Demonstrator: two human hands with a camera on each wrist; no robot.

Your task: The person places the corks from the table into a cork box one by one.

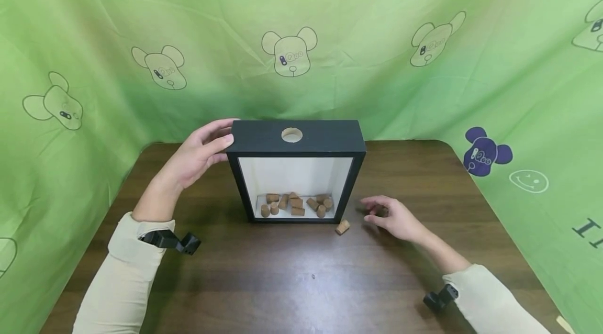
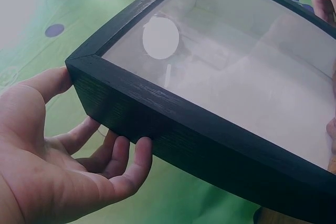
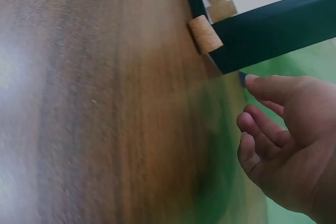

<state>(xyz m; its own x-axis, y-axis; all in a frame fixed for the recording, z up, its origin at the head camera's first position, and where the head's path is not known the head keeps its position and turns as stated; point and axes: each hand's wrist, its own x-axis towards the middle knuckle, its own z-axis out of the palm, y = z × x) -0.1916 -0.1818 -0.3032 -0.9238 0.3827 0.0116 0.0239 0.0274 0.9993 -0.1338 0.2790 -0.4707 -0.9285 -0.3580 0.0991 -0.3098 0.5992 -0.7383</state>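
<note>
A black shadow box (image 1: pixel 297 136) with a clear front and a round hole in its top stands upright on the table. Several corks (image 1: pixel 297 203) lie inside along its bottom. My left hand (image 1: pixel 195 153) grips the box's upper left corner, and in the left wrist view the fingers (image 2: pixel 139 163) touch its side. One loose cork (image 1: pixel 343 227) lies on the table just outside the lower right corner; it also shows in the right wrist view as a tan cork (image 3: pixel 206 34). To the right of that cork, my right hand (image 1: pixel 393 217) hovers with loosely bent fingers and holds nothing.
The brown wooden table (image 1: pixel 301 292) reaches back to a green cloth (image 1: pixel 358 82) printed with bear heads, which hangs behind and at both sides. A small pale object (image 1: pixel 564 324) sits at the lower right edge.
</note>
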